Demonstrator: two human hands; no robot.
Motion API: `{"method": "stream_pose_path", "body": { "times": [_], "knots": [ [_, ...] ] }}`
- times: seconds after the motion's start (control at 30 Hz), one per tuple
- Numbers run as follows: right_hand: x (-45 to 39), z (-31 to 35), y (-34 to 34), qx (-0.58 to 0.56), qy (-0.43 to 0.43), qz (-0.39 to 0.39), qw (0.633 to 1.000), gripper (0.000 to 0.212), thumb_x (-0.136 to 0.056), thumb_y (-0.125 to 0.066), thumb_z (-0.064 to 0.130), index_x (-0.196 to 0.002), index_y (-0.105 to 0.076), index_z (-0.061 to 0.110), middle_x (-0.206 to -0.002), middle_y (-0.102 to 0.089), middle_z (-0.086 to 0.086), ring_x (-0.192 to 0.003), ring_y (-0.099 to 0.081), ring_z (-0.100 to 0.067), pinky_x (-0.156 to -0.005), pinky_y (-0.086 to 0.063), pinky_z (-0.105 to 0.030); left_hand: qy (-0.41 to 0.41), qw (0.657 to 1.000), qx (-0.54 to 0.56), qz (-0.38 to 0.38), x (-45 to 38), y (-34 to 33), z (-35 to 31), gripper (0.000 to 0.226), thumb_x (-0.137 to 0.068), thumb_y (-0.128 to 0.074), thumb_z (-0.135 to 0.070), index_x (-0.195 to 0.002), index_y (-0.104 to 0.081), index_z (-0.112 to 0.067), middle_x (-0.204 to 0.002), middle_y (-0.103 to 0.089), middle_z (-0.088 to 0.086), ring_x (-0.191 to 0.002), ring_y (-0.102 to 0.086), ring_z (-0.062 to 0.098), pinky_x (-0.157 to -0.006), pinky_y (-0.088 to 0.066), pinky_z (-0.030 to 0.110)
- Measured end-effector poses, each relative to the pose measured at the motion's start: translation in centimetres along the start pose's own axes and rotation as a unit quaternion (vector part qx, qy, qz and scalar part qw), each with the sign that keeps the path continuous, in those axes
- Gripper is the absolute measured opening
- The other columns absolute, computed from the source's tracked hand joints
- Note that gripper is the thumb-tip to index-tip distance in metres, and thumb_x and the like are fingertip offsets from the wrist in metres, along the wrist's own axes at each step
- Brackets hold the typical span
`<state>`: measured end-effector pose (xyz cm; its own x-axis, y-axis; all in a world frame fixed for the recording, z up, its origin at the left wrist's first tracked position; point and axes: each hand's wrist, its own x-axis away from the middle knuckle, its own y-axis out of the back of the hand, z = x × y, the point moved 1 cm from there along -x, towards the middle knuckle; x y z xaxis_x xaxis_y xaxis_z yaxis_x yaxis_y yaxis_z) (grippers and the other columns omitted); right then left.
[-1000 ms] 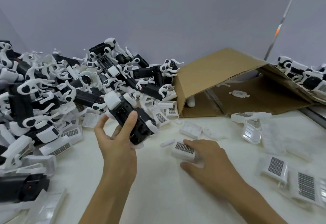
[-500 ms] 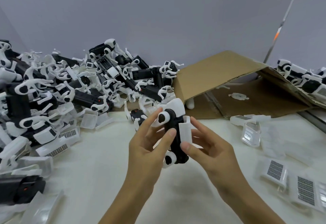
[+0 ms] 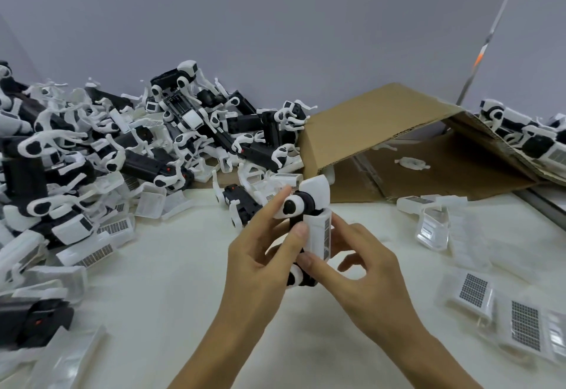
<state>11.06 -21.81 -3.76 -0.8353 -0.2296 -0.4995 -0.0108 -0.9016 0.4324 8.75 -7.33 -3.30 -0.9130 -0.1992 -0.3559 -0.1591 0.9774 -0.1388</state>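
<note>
The black-and-white device (image 3: 291, 207) now stands upright in the air over the middle of the table (image 3: 171, 296), well forward of the far edge. A second ago it lay tilted in the left hand (image 3: 260, 263) alone, close to the pile of like devices (image 3: 122, 155) at the far left. The left hand grips its body, thumb on the front and forefinger stretched up beside the round white cap. The right hand (image 3: 364, 269), which a second ago pressed down on a loose white cover on the table, has lifted that cover (image 3: 318, 237) and pinches it between thumb and fingers flat against the device's right side, lower and closer than half a second ago. So the picking-up looks done and the fitting is in hand; whether the cover has clicked home cannot be told. More covers (image 3: 471, 290) lie at the right edge, and the cardboard box (image 3: 367, 122) lies open at the far side.
</note>
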Motion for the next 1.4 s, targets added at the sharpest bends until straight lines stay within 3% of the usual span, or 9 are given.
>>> {"method": "stream_pose_path", "body": {
  "times": [0.13,0.3,0.47,0.7,0.83,1.0,1.13,1.3,1.4],
  "knots": [
    [0.1,0.4,0.1,-0.004,0.011,0.026,1.000,0.054,-0.078,-0.063,0.064,-0.125,-0.038,0.077,-0.108,-0.059,0.025,-0.110,-0.057,-0.002,-0.083,-0.047,-0.012,0.014,1.000,0.001,-0.005,0.0,-0.1,0.2,0.063,-0.076,-0.081,-0.022,-0.129,-0.060,-0.049,-0.121,-0.073,-0.007,-0.113,-0.069,0.016,-0.088,-0.059,0.047],
    [-0.5,0.2,0.9,-0.229,-0.108,0.031,0.967,0.030,-0.086,-0.064,0.052,-0.114,-0.070,0.043,-0.109,-0.073,0.015,-0.108,-0.067,-0.007,-0.080,-0.055,-0.016,0.048,0.995,0.076,0.041,-0.5,0.3,0.1,0.068,-0.081,-0.074,-0.015,-0.143,-0.052,-0.035,-0.121,-0.074,0.007,-0.117,-0.068,0.027,-0.092,-0.059,0.043],
    [-0.2,0.7,0.6,-0.185,-0.104,0.017,0.977,0.023,-0.087,-0.052,0.053,-0.087,-0.076,0.052,-0.091,-0.075,0.011,-0.095,-0.069,-0.009,-0.070,-0.055,-0.013,0.053,0.992,0.087,0.080,-0.1,-0.1,0.4,0.057,-0.084,-0.075,-0.016,-0.133,-0.061,-0.040,-0.120,-0.074,0.011,-0.114,-0.069,0.029,-0.091,-0.058,0.042],
    [-0.3,0.5,0.5,-0.216,-0.101,0.009,0.971,0.028,-0.084,-0.054,0.053,-0.096,-0.077,0.045,-0.094,-0.077,0.011,-0.099,-0.070,-0.007,-0.073,-0.054,-0.012,0.065,0.993,0.060,0.081,-0.2,-0.5,0.3,0.066,-0.082,-0.076,-0.028,-0.142,-0.053,-0.040,-0.124,-0.072,0.001,-0.122,-0.065,0.021,-0.098,-0.055,0.042],
    [-0.1,0.6,0.7,-0.193,-0.080,-0.020,0.978,0.020,-0.084,-0.057,0.051,-0.089,-0.076,0.053,-0.091,-0.077,0.015,-0.097,-0.069,-0.006,-0.068,-0.053,-0.009,0.058,0.996,0.054,0.032,-0.1,-0.5,0.5,0.066,-0.079,-0.075,-0.018,-0.139,-0.054,-0.036,-0.105,-0.076,0.003,-0.110,-0.070,0.019,-0.091,-0.057,0.035],
    [-0.5,0.9,0.5,-0.200,-0.092,-0.006,0.976,0.019,-0.080,-0.058,0.053,-0.090,-0.071,0.064,-0.098,-0.075,0.024,-0.100,-0.068,0.002,-0.075,-0.052,-0.008,0.087,0.995,0.048,-0.009,-0.3,-0.6,0.4,0.069,-0.075,-0.078,-0.026,-0.137,-0.053,-0.041,-0.107,-0.078,0.000,-0.109,-0.071,0.016,-0.100,-0.051,0.042],
    [-0.3,1.0,0.6,-0.176,-0.078,0.002,0.981,0.021,-0.079,-0.065,0.055,-0.098,-0.070,0.063,-0.103,-0.075,0.020,-0.103,-0.070,-0.008,-0.080,-0.057,-0.021,0.105,0.993,0.052,-0.030,-0.6,0.2,0.2,0.052,-0.066,-0.085,-0.032,-0.114,-0.070,-0.042,-0.101,-0.079,0.006,-0.103,-0.074,0.023,-0.104,-0.049,0.055],
    [-0.3,0.9,0.7,-0.199,-0.110,0.006,0.974,0.022,-0.079,-0.064,0.049,-0.097,-0.073,0.059,-0.104,-0.076,0.018,-0.103,-0.070,-0.006,-0.081,-0.056,-0.018,0.066,0.997,-0.042,-0.019,-0.7,0.3,0.5,0.043,-0.078,-0.083,-0.037,-0.119,-0.069,-0.043,-0.105,-0.079,-0.004,-0.106,-0.072,0.011,-0.101,-0.053,0.043],
    [-0.2,0.5,0.4,-0.225,-0.170,0.020,0.959,0.020,-0.078,-0.070,0.042,-0.096,-0.079,0.045,-0.100,-0.078,0.015,-0.096,-0.072,-0.003,-0.074,-0.053,-0.011,-0.092,0.960,-0.264,-0.011,-0.8,0.6,0.7,0.040,-0.096,-0.062,-0.041,-0.135,-0.062,-0.035,-0.129,-0.066,-0.016,-0.132,-0.051,0.004,-0.110,-0.043,0.026]
  ]
}}
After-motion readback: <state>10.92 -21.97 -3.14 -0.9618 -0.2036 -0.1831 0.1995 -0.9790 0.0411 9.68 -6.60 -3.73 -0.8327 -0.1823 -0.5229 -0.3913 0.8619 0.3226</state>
